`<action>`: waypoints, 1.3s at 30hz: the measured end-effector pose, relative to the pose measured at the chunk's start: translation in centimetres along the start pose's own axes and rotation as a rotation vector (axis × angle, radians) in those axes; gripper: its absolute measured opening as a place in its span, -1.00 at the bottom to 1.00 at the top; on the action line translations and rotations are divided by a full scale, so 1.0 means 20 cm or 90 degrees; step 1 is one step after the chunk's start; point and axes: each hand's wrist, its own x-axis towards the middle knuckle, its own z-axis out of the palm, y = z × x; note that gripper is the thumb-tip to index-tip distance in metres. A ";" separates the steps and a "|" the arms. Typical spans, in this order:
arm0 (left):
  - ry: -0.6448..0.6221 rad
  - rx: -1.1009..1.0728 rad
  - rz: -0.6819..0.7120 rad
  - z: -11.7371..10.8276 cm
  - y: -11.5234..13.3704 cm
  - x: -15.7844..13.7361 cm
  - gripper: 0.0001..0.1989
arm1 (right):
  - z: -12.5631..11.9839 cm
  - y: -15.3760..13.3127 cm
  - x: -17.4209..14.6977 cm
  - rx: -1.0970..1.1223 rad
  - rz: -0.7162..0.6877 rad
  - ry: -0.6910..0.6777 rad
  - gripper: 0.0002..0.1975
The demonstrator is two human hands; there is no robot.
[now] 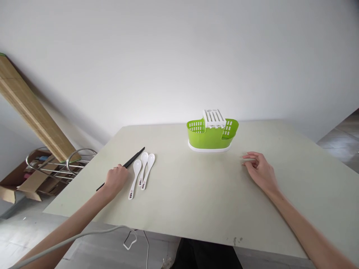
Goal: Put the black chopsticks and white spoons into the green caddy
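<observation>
A pale cable [92,232] is nearest to us. On the table [185,198], our left hand [115,180] grips black chopsticks [135,157] beside white spoons [144,159], whose handle labels [143,184] we cannot read. Our loosely open right hand [259,172] is near the green basket [207,139]; a carton [35,182] contains mixed items.

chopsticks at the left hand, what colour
Black; the chopsticks show best in the head view.

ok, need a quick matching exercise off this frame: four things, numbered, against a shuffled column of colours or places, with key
1. black chopsticks
2. spoons
3. basket
4. right hand

A. green
B. to the right of the basket
C. white, in a group of three
D. under the left hand

Pairs: 1-D, 2-C, 3-A, 4-B
</observation>
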 end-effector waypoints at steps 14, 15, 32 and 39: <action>-0.028 -0.002 0.037 -0.05 -0.02 -0.01 -0.68 | 0.02 0.02 0.01 -0.021 -0.038 0.002 -0.68; -0.031 -0.001 0.040 -0.06 -0.02 0.00 -0.67 | 0.02 0.02 0.01 -0.018 -0.038 0.002 -0.68; 0.016 -0.058 0.015 -0.05 -0.18 0.05 -0.69 | 0.05 0.04 0.03 0.004 -0.016 -0.016 -0.69; 0.090 -0.081 -0.039 -0.23 -0.29 0.02 -0.75 | 0.06 0.05 0.03 0.000 -0.014 -0.017 -0.68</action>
